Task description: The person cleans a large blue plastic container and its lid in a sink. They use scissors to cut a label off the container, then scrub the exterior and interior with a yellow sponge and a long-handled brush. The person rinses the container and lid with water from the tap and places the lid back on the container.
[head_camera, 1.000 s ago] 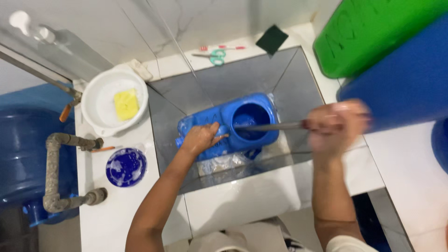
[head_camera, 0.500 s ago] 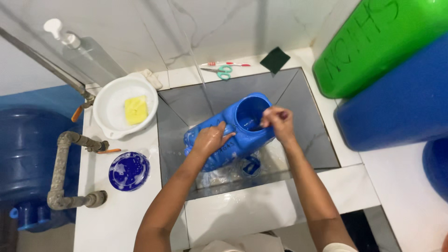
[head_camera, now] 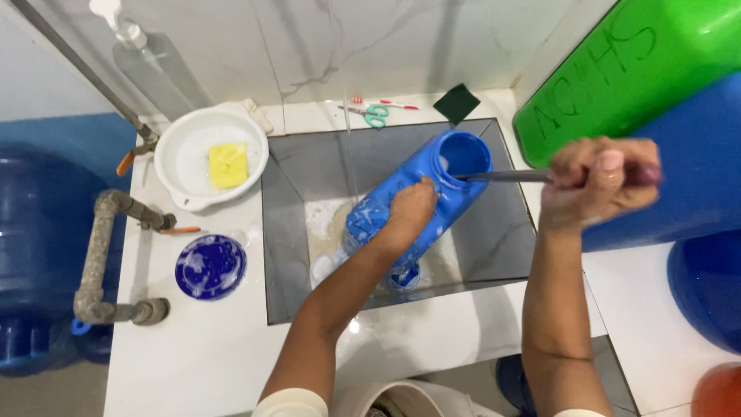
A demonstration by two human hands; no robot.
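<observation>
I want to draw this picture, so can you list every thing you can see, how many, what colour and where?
Blue jug: one, blue, lying tilted in the sink.
Rod: one, grey, poking into the jug's mouth.
Sink: one, grey, middle.
Bowl: one, white, left of the sink.
Sponge: one, yellow, in the bowl.
Lid: one, blue, on the counter at left.
Scissors: one, teal handles, behind the sink.
Scrub pad: one, dark green, back edge.
Green container: one, upper right.
Pipe: one, grey, far left.
Left hand: on the jug.
Right hand: gripping the rod.
</observation>
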